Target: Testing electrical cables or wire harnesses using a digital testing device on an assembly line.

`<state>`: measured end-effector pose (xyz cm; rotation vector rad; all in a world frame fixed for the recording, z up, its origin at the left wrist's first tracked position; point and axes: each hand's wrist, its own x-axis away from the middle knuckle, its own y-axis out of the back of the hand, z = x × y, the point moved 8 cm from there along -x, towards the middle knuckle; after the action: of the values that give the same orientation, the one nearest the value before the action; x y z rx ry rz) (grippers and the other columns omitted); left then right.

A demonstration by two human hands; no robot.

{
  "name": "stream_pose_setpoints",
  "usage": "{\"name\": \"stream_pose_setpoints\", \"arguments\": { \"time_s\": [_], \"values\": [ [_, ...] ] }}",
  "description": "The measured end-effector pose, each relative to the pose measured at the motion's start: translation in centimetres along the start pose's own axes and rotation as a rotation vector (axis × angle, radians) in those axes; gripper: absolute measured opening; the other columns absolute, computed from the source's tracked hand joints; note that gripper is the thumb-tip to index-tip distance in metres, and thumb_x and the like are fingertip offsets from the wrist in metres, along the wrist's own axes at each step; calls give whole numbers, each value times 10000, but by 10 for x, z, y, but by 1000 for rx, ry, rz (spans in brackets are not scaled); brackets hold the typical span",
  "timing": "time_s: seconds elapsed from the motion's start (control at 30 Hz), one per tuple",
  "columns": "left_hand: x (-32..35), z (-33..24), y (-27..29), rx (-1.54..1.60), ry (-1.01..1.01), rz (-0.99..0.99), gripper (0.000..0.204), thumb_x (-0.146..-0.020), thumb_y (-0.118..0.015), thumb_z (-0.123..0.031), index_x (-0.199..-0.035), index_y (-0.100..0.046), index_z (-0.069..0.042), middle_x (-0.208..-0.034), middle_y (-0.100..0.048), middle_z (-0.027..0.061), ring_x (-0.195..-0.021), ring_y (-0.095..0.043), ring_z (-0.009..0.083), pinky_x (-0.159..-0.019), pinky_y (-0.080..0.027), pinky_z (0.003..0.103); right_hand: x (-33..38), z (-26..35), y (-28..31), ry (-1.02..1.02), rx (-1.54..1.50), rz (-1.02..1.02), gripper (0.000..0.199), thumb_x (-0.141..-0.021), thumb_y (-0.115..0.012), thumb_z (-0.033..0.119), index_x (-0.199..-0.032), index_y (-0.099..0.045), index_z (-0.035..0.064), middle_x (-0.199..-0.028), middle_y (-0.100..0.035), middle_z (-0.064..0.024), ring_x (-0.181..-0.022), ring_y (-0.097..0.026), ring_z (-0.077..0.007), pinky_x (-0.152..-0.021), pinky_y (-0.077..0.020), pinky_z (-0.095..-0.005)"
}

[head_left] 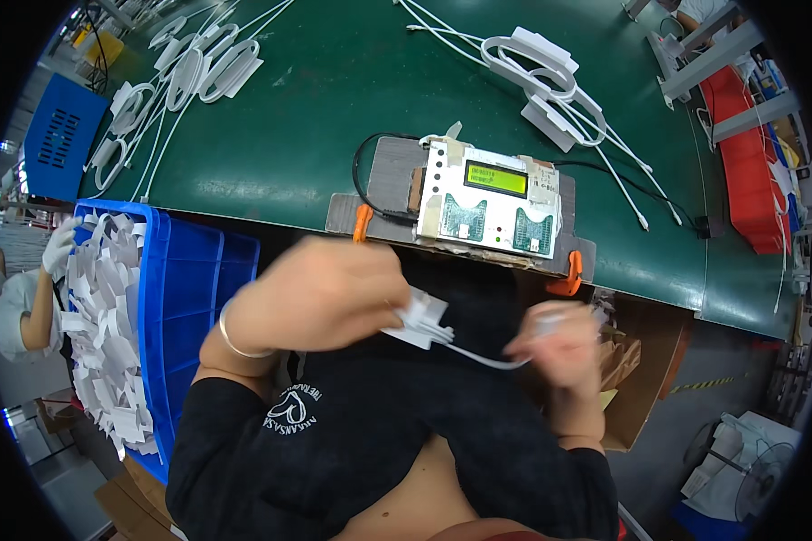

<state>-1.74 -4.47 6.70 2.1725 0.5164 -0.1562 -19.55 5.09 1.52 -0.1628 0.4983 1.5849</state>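
My left hand [334, 293], with a bangle at the wrist, is closed on a coiled white cable [485, 362] with a white paper wrap [429, 316] around it. One length of the cable runs from the wrap across to my right hand [564, 347]. That hand is blurred, its fingers curled about the cable's end, and the plug itself is hidden. Just beyond my hands, a white tester box [492, 207] with a lit green display and two green circuit boards sits at the table's front edge.
Coiled white cables lie on the green table [334, 117] at the back left and in a bundle [541, 86] at the back right. A blue crate [185, 307] full of paper-wrapped pieces stands at my left. Orange clamps [566, 273] grip the table edge. A gloved co-worker's hand [60, 245] is beyond the crate.
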Motion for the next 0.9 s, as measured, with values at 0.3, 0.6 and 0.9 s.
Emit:
{"name": "stream_pose_setpoints", "arguments": {
  "time_s": [0.3,0.6,0.9],
  "values": [
    [-12,49,145,419,13,-948,483,-922,-520,-174,-1350,-386,5,-1334,-449,178,-1216,-472,320,-975,-397,351,-9,-46,249,-65,-620,-761,346,-961,-471,301,-1139,-553,15,-952,-595,-71,-757,-488,-141,-706,-417,-270],
    [83,-71,144,8,-956,-1465,213,-834,-605,-341,-867,-680,-144,-896,-661,-1,-812,-540,37,-723,-370,247,-71,-48,156,-233,374,-657,415,-880,-568,105,-1286,-498,53,-1243,-538,-93,-1028,-527,-134,-881,-428,-275],
    [104,-67,158,-37,-911,-1535,195,-854,-562,-278,-947,-659,-137,-926,-632,-19,-850,-525,36,-714,-375,237,-182,-99,92,93,1376,58,599,-722,-667,27,-1273,-532,219,-1371,-418,-121,-1234,-421,-337,-1000,-375,-404]
  ]
}}
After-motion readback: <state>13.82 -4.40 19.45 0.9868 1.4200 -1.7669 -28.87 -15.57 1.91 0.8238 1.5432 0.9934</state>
